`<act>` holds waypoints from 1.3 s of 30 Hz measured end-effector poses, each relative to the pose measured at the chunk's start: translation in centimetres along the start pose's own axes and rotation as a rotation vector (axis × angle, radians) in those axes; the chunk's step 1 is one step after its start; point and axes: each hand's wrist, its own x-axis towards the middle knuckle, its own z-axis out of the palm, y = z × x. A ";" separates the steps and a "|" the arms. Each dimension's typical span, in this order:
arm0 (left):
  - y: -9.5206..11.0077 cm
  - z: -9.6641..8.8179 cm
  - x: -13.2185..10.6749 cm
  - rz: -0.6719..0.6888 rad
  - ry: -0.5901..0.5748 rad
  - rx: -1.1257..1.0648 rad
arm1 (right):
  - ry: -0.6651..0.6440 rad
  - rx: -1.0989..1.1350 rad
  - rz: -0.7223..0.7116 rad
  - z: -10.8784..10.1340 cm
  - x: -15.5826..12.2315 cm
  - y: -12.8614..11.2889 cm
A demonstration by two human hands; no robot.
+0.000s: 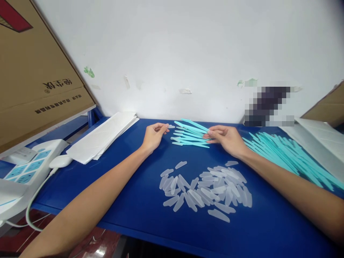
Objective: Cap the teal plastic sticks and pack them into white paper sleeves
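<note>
Bare forearms [107,190] over a glossy blue bench [139,215], a thin piece pinched in each grip

Between the forearms, which come in from the lower corners, lies a loose heap of small translucent white blade-shaped covers [206,186], flat and overlapping, with a few strays around its edges (one lies near the right forearm); beyond it, the left hand [155,137] has its grip closed, thumb and forefinger pinching a single translucent cover [171,126] just beside the ends of the sticks; the right hand [225,139] has its grip closed on a slim turquoise stick [191,127] pointing left (whether it holds more than one, I cannot tell); under and beside that grip, a fanned row of turquoise sticks [185,138] rests on the bench, several with paler left ends.

Past the right forearm, a larger slanting bundle of turquoise sticks [290,154] lies next to a creased white packet [319,138]; on the left are a stack of flat white sheets [103,138], a white power strip with blue socket panels [33,163] and a big brown cardboard box with dark printing [37,61]; behind everything rises a white wall [172,53] dotted with torn scraps.
</note>
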 end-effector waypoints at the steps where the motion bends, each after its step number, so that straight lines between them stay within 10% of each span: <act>1: 0.0 0.0 0.0 -0.003 0.001 0.000 | -0.001 -0.006 -0.006 0.1 -0.1 -0.1; 28: -0.1 0.1 0.2 -0.035 0.043 -0.044 | -0.036 -0.090 -0.057 0.4 -0.5 -1.0; 39: 0.8 0.0 -0.8 0.167 -0.304 0.265 | -0.084 -0.119 -0.084 0.2 -0.8 -1.0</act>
